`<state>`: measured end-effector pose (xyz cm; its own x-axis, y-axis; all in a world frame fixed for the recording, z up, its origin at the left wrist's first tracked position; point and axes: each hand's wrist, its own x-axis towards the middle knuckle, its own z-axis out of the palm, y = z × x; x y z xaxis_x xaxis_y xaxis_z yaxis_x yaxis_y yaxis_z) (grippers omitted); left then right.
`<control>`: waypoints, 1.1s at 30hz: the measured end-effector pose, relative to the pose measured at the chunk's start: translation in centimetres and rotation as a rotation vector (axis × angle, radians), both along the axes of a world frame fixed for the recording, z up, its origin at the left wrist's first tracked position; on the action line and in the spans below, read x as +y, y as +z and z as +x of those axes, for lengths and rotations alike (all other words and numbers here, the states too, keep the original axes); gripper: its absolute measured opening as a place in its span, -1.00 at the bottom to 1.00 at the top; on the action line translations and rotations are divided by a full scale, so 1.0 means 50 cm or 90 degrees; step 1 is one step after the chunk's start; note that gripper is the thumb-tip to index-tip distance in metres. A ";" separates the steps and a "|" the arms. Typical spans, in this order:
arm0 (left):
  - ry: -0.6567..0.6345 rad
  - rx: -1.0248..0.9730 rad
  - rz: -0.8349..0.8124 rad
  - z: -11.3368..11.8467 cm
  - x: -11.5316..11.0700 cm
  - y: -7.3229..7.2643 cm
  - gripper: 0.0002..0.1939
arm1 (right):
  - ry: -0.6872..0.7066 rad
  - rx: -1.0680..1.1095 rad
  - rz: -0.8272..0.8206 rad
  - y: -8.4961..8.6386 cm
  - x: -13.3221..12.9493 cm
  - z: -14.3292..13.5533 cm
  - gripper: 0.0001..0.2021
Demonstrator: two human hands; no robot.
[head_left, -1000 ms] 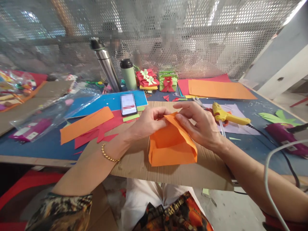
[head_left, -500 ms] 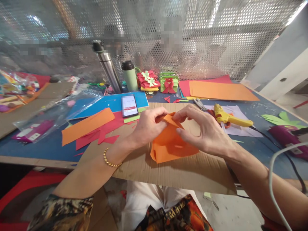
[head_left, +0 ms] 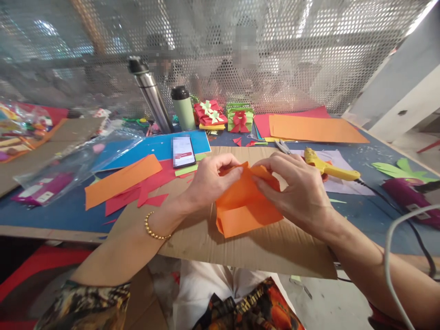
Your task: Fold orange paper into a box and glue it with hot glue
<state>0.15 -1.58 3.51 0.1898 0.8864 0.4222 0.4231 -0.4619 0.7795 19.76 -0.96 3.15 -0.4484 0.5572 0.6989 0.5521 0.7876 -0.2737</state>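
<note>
A folded orange paper piece (head_left: 245, 215) stands over a brown cardboard sheet (head_left: 213, 250), its lower front edge toward me. My left hand (head_left: 215, 181) pinches its upper left edge between thumb and fingers. The upper right edge is gripped by my right hand (head_left: 292, 183), with the thumb on the near side. Between the two hands the top edge of the paper shows a pointed fold. Some fingertips are hidden behind the paper.
A phone (head_left: 183, 152) lies beyond my left hand. Behind it stand a steel flask (head_left: 154, 101) and a green bottle (head_left: 184, 110). Red and green paper boxes (head_left: 240, 120) sit at the back. Right of my right hand lie scissors (head_left: 282, 146) and a yellow glue gun (head_left: 330, 169).
The top fold of the orange paper has opened out between my hands. My right hand has turned slightly and its fingers are closer together. The view has shifted a little.
</note>
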 end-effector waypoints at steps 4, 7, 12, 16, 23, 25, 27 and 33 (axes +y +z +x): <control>-0.013 -0.022 -0.041 -0.005 0.007 0.001 -0.81 | -0.018 0.007 0.056 0.001 0.001 -0.001 -0.85; -0.024 -0.023 -0.055 -0.006 0.007 0.003 -0.82 | -0.019 0.029 0.046 0.001 0.005 -0.003 -0.79; -0.018 -0.012 -0.078 -0.009 0.009 0.001 -0.78 | -0.005 0.056 -0.004 0.000 0.007 -0.001 -0.71; -0.014 -0.024 -0.103 -0.011 0.012 -0.001 -0.79 | 0.022 0.054 -0.052 -0.001 0.005 0.001 -0.82; -0.035 -0.091 -0.160 -0.009 0.011 0.004 -0.88 | 0.060 0.071 -0.069 0.001 0.000 -0.003 -0.80; -0.043 -0.107 -0.170 -0.009 0.010 0.006 -0.89 | 0.076 0.079 -0.073 0.001 -0.001 -0.005 -0.79; -0.045 -0.113 -0.177 -0.010 0.009 0.007 -0.88 | 0.088 0.082 -0.083 0.001 -0.001 -0.006 -0.76; -0.041 -0.116 -0.205 -0.011 0.007 0.011 -0.83 | 0.096 0.074 -0.071 0.002 -0.003 -0.007 -0.73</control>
<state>-0.39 -1.23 4.03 0.1972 0.9681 0.1549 0.2425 -0.2013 0.9490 19.42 -1.11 3.26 -0.4522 0.5672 0.6884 0.3903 0.8198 -0.4191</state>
